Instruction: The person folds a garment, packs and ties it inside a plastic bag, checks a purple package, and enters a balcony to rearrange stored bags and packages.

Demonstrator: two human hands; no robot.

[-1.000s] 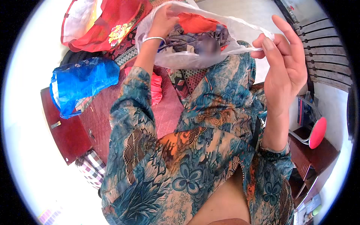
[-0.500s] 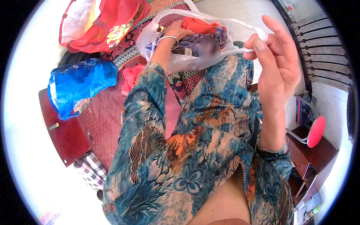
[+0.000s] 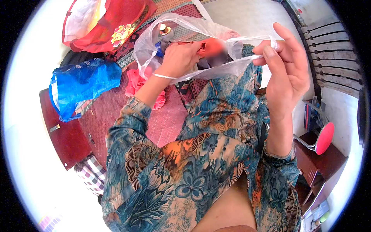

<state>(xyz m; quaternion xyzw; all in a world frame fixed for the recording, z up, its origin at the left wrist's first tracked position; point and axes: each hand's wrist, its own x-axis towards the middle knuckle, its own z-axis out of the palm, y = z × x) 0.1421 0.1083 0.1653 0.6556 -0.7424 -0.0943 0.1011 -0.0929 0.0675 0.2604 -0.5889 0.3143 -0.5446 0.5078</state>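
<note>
A clear plastic bag (image 3: 148, 44) lies open on the patterned cloth, with orange-red cloth (image 3: 212, 47) and some dark cloth in it. My right hand (image 3: 284, 69) pinches the bag's twisted handle between thumb and fingers and holds the mouth stretched to the right. Inside the bag's mouth, my left hand (image 3: 181, 58), with a white bracelet at the wrist, has its fingers closed on the orange-red cloth. Its fingertips are partly hidden. Near the bag's far rim shows a small gold-coloured round object (image 3: 164, 29). Pink cloth (image 3: 135, 81) lies beside my left wrist.
A blue bag (image 3: 87, 83) and a red bag with a yellow flower (image 3: 92, 38) lie to the left. A dark red wooden panel (image 3: 63, 131) borders the red mat. On the right stand a red round-topped stool (image 3: 324, 138) and a brown cabinet (image 3: 324, 154).
My left hand has moved nearer within the bag and curled its fingers. The orange-red cloth has shifted nearer too. My right hand keeps its hold on the handle.
</note>
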